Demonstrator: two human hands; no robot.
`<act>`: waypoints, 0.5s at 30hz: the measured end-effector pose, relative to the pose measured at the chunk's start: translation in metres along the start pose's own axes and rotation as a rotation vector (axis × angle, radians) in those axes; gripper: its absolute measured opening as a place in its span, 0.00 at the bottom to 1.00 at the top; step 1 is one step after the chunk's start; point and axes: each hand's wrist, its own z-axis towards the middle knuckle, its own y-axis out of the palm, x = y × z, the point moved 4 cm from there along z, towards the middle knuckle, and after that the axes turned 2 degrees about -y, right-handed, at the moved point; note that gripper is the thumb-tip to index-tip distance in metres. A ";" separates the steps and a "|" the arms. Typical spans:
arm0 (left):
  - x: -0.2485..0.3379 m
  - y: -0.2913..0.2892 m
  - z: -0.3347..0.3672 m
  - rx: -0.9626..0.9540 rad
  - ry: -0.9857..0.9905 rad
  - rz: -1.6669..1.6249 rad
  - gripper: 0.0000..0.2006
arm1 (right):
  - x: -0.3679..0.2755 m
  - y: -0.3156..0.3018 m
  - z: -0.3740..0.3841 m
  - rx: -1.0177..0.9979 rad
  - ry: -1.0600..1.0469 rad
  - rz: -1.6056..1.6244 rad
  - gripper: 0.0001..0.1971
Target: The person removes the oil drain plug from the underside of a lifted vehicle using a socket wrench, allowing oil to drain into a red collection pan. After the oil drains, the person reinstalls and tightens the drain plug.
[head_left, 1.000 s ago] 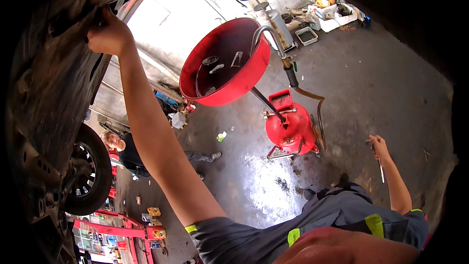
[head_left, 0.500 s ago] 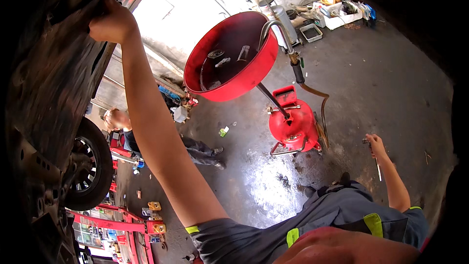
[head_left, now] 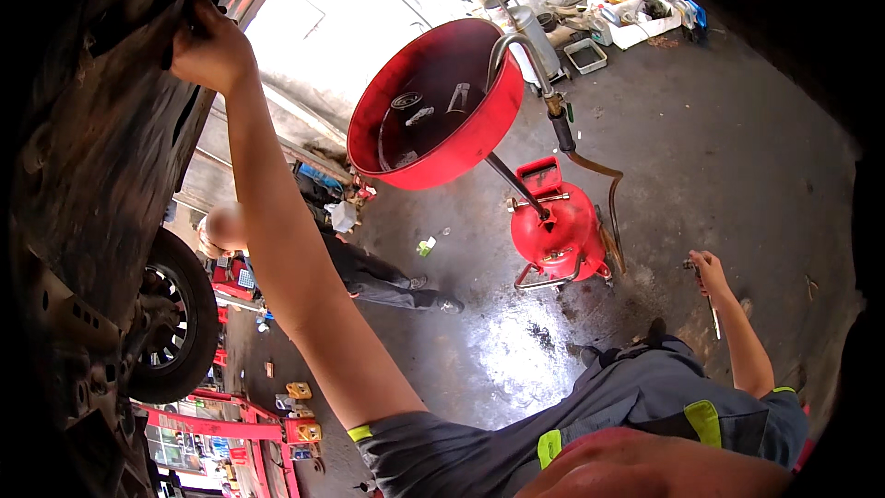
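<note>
**Your bare left hand (head_left: 215, 48) changed its finger pose overhead while your bare right hand (head_left: 710, 274) waited low**

The dark, grimy metal underside of a vehicle (head_left: 101, 157) hung at your upper left, and over the last second your left hand stayed against the same area. Its curled fingers seemed to loosen, showing a dark hollow beside the thumb; whether they had hold of anything could not be told. The work there appeared to continue at one spot. The co-worker in dark trousers (head_left: 364, 266) had shifted farther behind your left forearm. Your right hand stayed closed around a slim, silver metal tool (head_left: 715, 318), down by your right side, well away from the vehicle.

Of the containers, the rounded red tank (head_left: 576, 221) was sealed to view. Above it, the wide, round red basin (head_left: 442, 171) tilted toward you, holding a small round piece (head_left: 406, 100) and a pale crumpled scrap (head_left: 420, 116). By the wall, a white rectangular box (head_left: 650, 34) held jumbled items. Beside it, the shallow, pale square tray (head_left: 595, 65) looked dark inside.
</note>
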 end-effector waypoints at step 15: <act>0.005 0.010 -0.009 0.198 -0.120 -0.133 0.18 | -0.012 -0.003 -0.016 0.083 0.031 0.072 0.16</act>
